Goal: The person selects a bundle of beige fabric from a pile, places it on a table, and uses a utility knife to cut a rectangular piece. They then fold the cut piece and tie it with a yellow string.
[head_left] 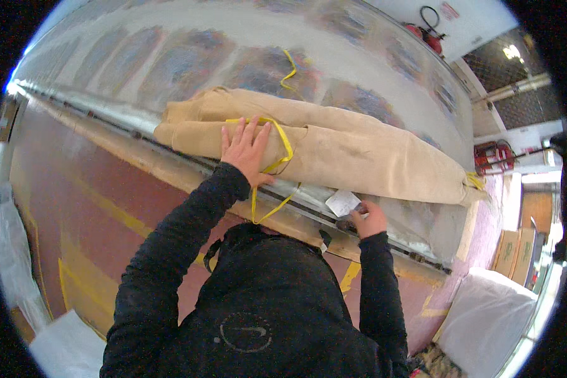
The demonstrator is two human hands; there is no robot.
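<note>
Under the flat left hand (246, 151), a tan burlap bundle (334, 151); yellow strap (277, 165) alongside

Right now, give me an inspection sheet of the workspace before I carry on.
Surface: long plastic-wrapped pallet load, metal rail along its near edge.
Job's things: tan burlap bundle lying on the load, yellow strap looped around it; small white tag.
Clutter: white bags on the floor at right.
Hands: left hand flat on the bundle, open; right hand pinching the tag.
Cables: nothing seen.
Surroundings: red floor with yellow lines, red extinguishers by the wall.
</note>
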